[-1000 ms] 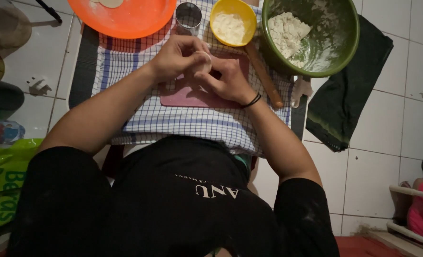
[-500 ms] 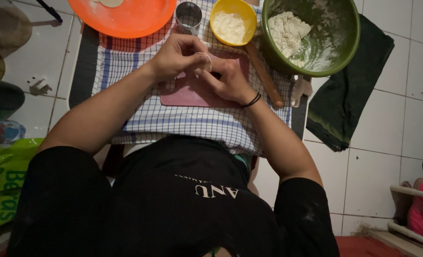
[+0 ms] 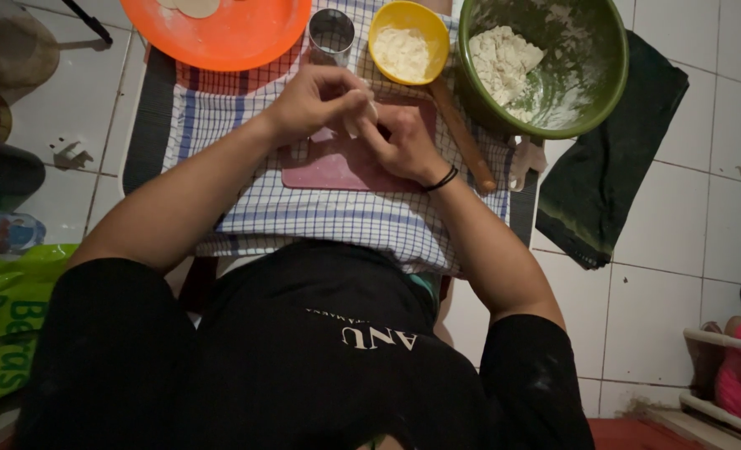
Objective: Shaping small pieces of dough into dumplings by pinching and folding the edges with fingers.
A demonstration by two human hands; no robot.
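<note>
Pinching together over one pink cutting board [image 3: 337, 171], the left hand [image 3: 316, 100] and right hand [image 3: 404, 137] close on a single small piece of pale dough [image 3: 362, 112]. Beyond them sit one orange plate [image 3: 237, 37], one metal ring cutter [image 3: 331, 35], one yellow bowl [image 3: 409, 42] of flour, one green bowl [image 3: 587, 75] of dough, and one wooden rolling pin [image 3: 464, 137].

Little has shifted; the left hand [image 3: 316, 104] has curled tighter, its fingers folded down over the small pale dough piece [image 3: 362, 112] that showed more plainly a second ago; the right hand [image 3: 404, 137] has closed in against it, fingertips now meeting over the pink board [image 3: 337, 171].
</note>
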